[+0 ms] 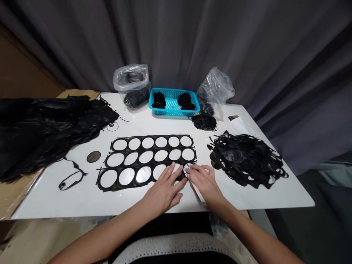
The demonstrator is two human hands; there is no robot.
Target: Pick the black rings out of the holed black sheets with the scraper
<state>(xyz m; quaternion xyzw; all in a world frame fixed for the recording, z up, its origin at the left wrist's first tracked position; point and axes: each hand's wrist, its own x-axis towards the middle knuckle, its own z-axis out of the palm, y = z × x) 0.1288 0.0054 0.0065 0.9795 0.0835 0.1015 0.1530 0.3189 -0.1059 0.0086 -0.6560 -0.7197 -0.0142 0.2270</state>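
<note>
A thin black sheet (115,160) with rows of round cut-out holes lies flat on the white table. My left hand (165,189) rests on its lower right part, fingers stretched and spread, pressing it down. Close beside it, my right hand (202,179) has its fingertips pinched together at the sheet's lower right corner. A thin black ring (186,167) shows at those fingertips, partly covered by the fingers. The hands hide the last holes of the bottom row.
A pile of black cut-out scraps (247,157) lies right, a large black sheet stack (49,132) left. A blue basket (174,112) holds black bundles. Black rings (204,122), plastic bags (132,79), a dark disc (94,157) and a loose scrap (73,179) are on the white table (132,203).
</note>
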